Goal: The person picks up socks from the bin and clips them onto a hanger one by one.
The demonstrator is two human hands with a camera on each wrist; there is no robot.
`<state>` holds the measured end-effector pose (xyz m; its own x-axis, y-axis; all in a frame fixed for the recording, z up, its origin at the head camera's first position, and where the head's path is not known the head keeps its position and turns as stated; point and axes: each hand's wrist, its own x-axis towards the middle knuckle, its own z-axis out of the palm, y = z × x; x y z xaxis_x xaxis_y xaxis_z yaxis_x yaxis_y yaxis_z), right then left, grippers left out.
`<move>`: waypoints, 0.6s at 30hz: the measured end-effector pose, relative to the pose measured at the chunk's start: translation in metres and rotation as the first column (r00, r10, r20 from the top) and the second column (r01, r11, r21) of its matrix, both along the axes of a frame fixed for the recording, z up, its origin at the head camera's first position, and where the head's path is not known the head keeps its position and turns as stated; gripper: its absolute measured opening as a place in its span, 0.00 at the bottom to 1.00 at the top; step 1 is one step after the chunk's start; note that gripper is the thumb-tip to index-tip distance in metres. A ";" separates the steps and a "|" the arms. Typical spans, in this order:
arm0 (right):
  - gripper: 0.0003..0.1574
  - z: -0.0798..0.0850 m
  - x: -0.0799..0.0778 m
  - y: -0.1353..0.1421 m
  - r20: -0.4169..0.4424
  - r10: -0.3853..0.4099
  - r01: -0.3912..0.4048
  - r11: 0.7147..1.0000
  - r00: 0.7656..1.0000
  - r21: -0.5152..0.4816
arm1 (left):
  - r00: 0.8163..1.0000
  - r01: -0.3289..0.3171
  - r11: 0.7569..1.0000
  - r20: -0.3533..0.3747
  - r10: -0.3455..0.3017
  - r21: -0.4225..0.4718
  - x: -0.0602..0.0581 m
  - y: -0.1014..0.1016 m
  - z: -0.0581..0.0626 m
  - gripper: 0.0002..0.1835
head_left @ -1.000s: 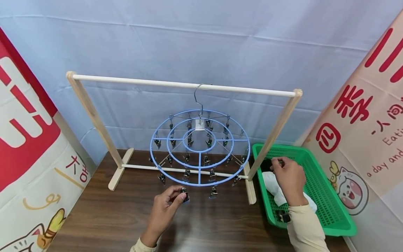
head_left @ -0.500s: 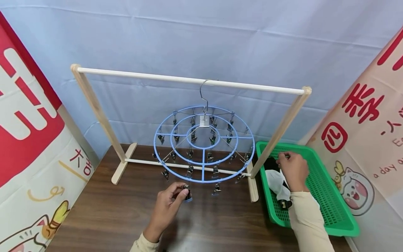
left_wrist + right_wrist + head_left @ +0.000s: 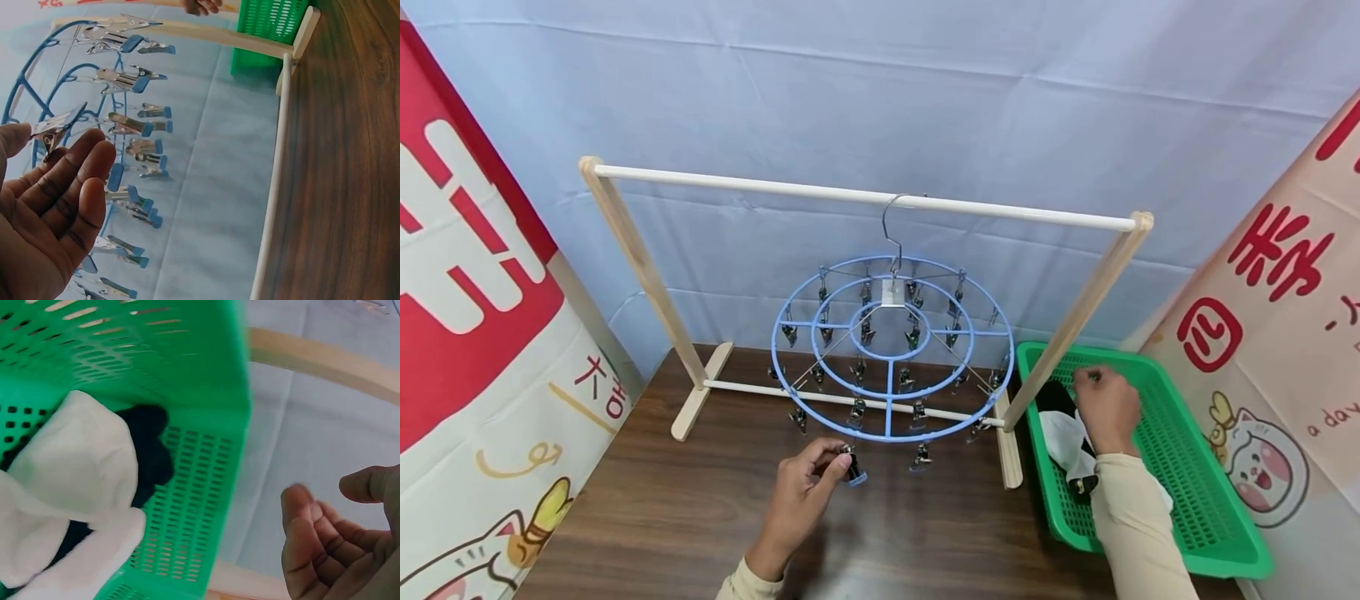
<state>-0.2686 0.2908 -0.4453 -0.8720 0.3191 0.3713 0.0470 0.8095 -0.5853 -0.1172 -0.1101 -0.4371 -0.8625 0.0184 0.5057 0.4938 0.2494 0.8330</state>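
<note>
Worktop (image 3: 700,517): dark wood grain, backed by pale blue cloth.
Drying rack (image 3: 857,197): light wood, two uprights on flat feet, white top rail and a thin lower rail; spans most of the worktop.
Round clip hanger (image 3: 891,362): blue plastic, three concentric rings with spokes, hung by its metal hook from the top rail; many metal clips dangling beneath, blue-tipped as seen in the left wrist view (image 3: 134,81).
Green basket (image 3: 1180,467): perforated plastic, on the worktop just right of the rack's right foot. Holds white sock (image 3: 1063,437) lying over black sock (image 3: 1052,398); same pair in the right wrist view, white (image 3: 75,481) over black (image 3: 150,450), against the near wall of the basket.
Left hand (image 3: 801,492): raised under the near rim of the hanger, thumb and fingers (image 3: 87,156) pinching one clip (image 3: 852,467) on the outer ring; palm turned up in the wrist view.
Right hand (image 3: 1105,408): above the basket, over the socks; fingers (image 3: 306,531) loosely curled, nothing held, not touching the socks.
</note>
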 end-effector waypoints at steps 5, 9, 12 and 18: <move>0.23 -0.015 -0.007 0.003 0.073 -0.017 0.020 0.999 0.997 -0.038 | 1.000 -0.002 1.000 0.029 0.002 0.006 0.001 -0.002 0.000 0.03; 0.26 -0.030 -0.015 0.009 0.175 -0.018 0.028 0.998 0.984 -0.058 | 0.999 0.013 1.000 0.030 -0.014 0.016 0.001 -0.003 -0.002 0.03; 0.26 -0.042 -0.022 0.014 0.216 -0.003 0.009 1.000 0.976 -0.027 | 0.999 0.025 0.999 0.025 -0.025 0.027 0.001 -0.004 -0.003 0.03; 0.25 -0.059 -0.030 0.019 0.302 0.069 -0.097 0.992 0.951 0.079 | 0.999 0.026 0.999 0.018 -0.026 0.025 0.001 -0.004 -0.003 0.03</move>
<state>-0.2988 0.3099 -0.5044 -0.9694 0.2173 0.1146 0.1380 0.8675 -0.4779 -0.1163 -0.1139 -0.4402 -0.8712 0.0288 0.4900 0.4841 0.2156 0.8480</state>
